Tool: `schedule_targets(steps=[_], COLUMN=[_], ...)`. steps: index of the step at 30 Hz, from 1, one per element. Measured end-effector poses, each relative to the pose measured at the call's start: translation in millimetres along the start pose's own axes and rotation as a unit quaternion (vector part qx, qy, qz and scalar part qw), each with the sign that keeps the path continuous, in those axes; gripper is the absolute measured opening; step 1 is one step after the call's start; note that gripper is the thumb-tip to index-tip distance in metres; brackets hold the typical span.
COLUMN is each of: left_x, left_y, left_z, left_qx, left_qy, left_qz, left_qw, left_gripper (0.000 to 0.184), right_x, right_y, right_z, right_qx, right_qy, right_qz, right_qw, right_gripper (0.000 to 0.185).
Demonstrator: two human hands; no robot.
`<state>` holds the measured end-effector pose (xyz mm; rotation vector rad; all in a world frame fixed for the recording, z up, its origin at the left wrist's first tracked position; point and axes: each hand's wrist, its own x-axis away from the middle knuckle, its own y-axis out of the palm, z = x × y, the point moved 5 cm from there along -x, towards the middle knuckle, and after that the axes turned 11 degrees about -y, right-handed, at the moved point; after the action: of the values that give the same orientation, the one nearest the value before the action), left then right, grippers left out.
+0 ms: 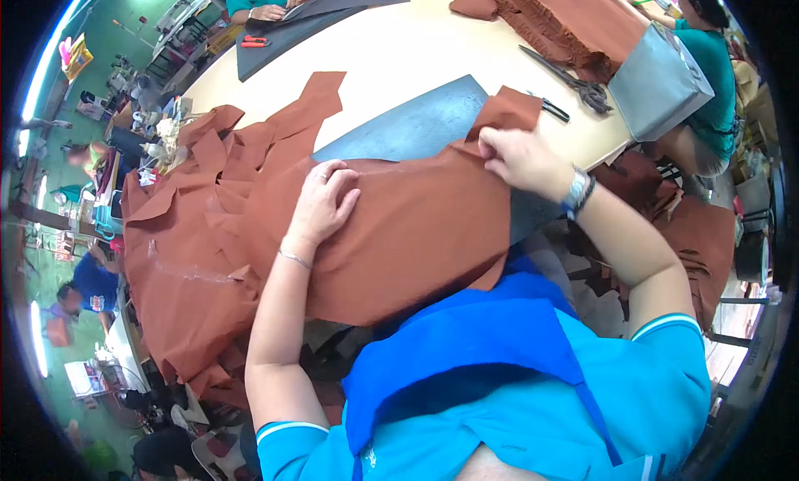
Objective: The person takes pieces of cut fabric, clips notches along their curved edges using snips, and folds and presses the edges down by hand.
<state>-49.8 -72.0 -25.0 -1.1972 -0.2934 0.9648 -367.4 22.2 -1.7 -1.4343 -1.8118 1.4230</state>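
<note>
Clock centred on the work, 12 away from the person: large brown leather-like sheet (408, 231) lies over a flat blue-grey board (408, 119) on the pale cream table (466, 44), near side drooping toward the blue apron (466, 348). Hands apart. Left hand (325, 202) palm-down, fingers loosely spread, at 10 o'clock on the sheet; right hand (520, 161) appears pinched on its edge at 2; can't tell if a small tool is hidden inside. Step looks like positioning or working that edge; next move likely calls for left pressure to hold the sheet flat while the right controls the edge. Containers: grey box-like case (657, 86) at 2, contents not visible. Heap of loose brown pieces (187, 256) at 9, uncontained; dark long-bladed tool (549, 65) at 1.
</note>
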Motion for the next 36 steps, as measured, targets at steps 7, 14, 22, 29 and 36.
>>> schedule_targets(steps=[7, 14, 22, 29, 36], left_x=[4, 32, 4, 14, 29], left_y=[17, 58, 36, 34, 29], left_z=[82, 112, 110, 84, 87], left_qx=[-0.099, -0.059, -0.008, 0.085, 0.013], left_qy=[0.024, -0.048, -0.142, -0.100, -0.083], left_qz=[-0.096, -0.132, 0.071, 0.061, 0.077], left_qw=[0.990, 0.988, 0.987, 0.990, 0.993], left_gripper=[0.073, 0.082, 0.052, 0.018, 0.017], right_x=[-67, -50, -51, -47, -44], right_y=[-29, 34, 41, 48, 57], right_z=[34, 13, -3, -6, -6], right_qx=[0.236, 0.038, -0.019, 0.073, 0.131], right_qy=[-0.074, -0.096, -0.180, -0.231, -0.210], right_qz=[0.255, 0.076, 0.070, 0.045, -0.029], right_qw=[0.935, 0.992, 0.981, 0.969, 0.968], right_gripper=[0.029, 0.027, 0.034, 0.035, 0.046])
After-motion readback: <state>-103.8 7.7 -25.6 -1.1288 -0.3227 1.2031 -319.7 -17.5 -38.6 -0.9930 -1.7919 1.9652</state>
